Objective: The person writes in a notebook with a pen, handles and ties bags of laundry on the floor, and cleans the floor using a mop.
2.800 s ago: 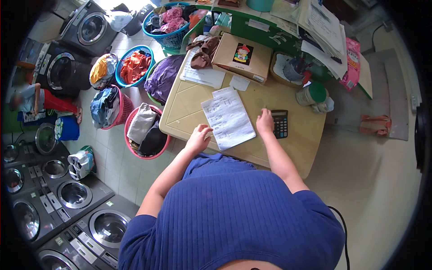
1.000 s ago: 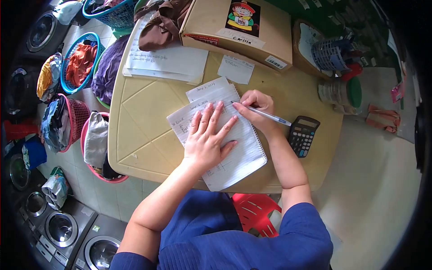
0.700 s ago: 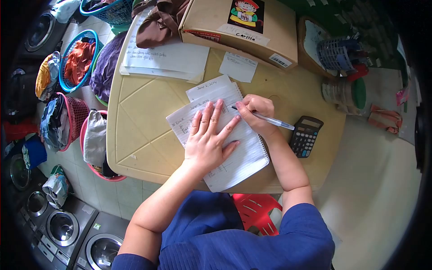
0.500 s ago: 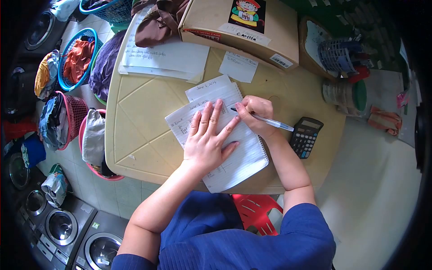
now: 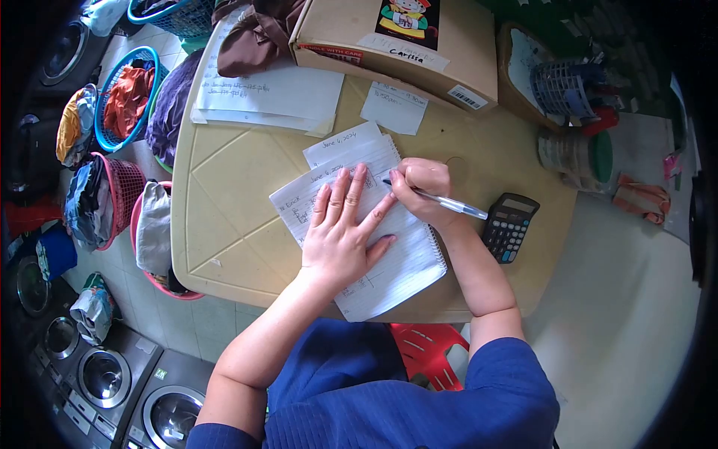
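My left hand (image 5: 340,228) lies flat with its fingers spread on the lined spiral notebook (image 5: 396,262), covering part of the handwriting. Closed round a clear pen (image 5: 458,205), my right hand (image 5: 422,187) rests at the notebook's upper right edge, and the pen tip points at the page. A black calculator (image 5: 509,227) lies on the yellow table (image 5: 232,194) just right of my right wrist. Beyond the notebook is a small written note (image 5: 394,108).
A cardboard box (image 5: 404,45), brown cloth (image 5: 258,41) and written sheets (image 5: 269,97) occupy the table's far side. A pen basket (image 5: 561,90) and a green-lidded jar (image 5: 572,156) stand at right. Laundry baskets (image 5: 116,194) and washing machines (image 5: 105,377) are at left; a red chair (image 5: 430,353) is below.
Since the earliest frame, my left hand has moved onto the notebook and my right hand has left the calculator's side and taken hold of a pen. Over the last second both hands barely move.
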A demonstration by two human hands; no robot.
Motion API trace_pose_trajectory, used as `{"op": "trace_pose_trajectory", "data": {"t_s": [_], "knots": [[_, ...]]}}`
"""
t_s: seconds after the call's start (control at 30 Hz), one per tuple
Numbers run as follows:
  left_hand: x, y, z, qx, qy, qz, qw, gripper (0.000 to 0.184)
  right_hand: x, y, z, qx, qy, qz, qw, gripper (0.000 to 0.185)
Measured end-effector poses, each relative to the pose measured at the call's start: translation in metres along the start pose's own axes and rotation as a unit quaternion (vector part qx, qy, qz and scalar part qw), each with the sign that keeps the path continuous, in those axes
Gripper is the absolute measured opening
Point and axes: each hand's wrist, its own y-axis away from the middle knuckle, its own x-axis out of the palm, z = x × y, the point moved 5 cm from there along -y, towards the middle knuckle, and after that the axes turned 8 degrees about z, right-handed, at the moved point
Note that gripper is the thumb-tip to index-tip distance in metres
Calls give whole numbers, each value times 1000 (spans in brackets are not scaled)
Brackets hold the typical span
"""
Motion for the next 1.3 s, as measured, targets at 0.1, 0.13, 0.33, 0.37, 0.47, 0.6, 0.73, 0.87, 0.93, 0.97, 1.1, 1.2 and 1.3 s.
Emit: {"op": "trace_pose_trajectory", "data": {"t_s": [0.1, 0.13, 0.33, 0.37, 0.47, 0.6, 0.73, 0.87, 0.93, 0.97, 1.1, 1.2, 1.3], "knots": [[0, 0, 0, -1, -4, -1, 1000, 51, 1, -1, 1, 3, 0, -2, 1000, 27], [0, 0, 0, -1, -4, 0, 1000, 51, 1, 0, 1, 1, 6, -9, 1000, 27], [-2, -1, -1, 3, -4, -2, 1000, 50, -6, 2, -3, 26, -17, -72, 997, 26], [-1, -1, -1, 2, -4, -2, 1000, 49, -6, 2, -3, 27, -17, -72, 997, 26], [-1, -1, -2, 1, -4, -3, 1000, 49, -3, 1, -3, 18, -2, -55, 998, 26], [-1, 0, -2, -1, -6, -5, 1000, 49, -3, 1, -6, 38, 10, -28, 999, 26], [-2, 0, -2, 0, -4, -2, 1000, 49, -4, -1, -2, 52, -23, -63, 996, 26], [0, -1, -3, -2, -9, 2, 1000, 49, -4, 0, -4, 39, 5, -61, 997, 26], [1, 0, -2, -4, -11, 3, 1000, 48, -4, 0, -3, 30, -4, -27, 999, 27], [1, 0, -2, -3, -9, 2, 1000, 48, -4, 0, -2, 29, -4, -27, 999, 27], [0, -1, -2, -2, -6, -1, 1000, 48, -6, 1, -1, 28, -14, -57, 998, 27], [-1, -1, -3, 0, -7, -2, 1000, 49, -8, 2, -3, 31, 1, -86, 996, 27], [-1, -1, -3, -2, -9, -2, 1000, 49, -7, 2, -4, 32, 5, -88, 996, 27]]}}
